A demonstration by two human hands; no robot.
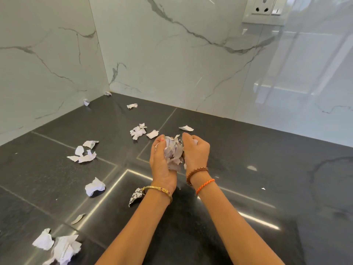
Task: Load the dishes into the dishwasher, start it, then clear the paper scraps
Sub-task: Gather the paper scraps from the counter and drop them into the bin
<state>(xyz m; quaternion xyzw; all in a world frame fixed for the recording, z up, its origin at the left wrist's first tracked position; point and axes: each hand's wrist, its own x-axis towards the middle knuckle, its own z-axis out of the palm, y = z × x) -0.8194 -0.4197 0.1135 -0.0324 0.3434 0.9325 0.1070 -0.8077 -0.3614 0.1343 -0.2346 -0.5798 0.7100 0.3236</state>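
White paper wad [172, 153] clamped between left hand [162, 163], right hand [196, 152], scraps [84, 153] scattered on dark counter [248, 150].

This looks like a home kitchen. A dark shiny stone counter [248, 169] meets white marble wall tiles [172, 54], and a wall socket [262, 8] sits high above the counter.

dark stone countertop [248, 150], white marble wall [172, 54], wall socket [264, 10]

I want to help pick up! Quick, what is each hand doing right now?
Left hand: fingers curled round the wad of paper scraps.
Right hand: fingers curled, gripping the same wad from the other side.
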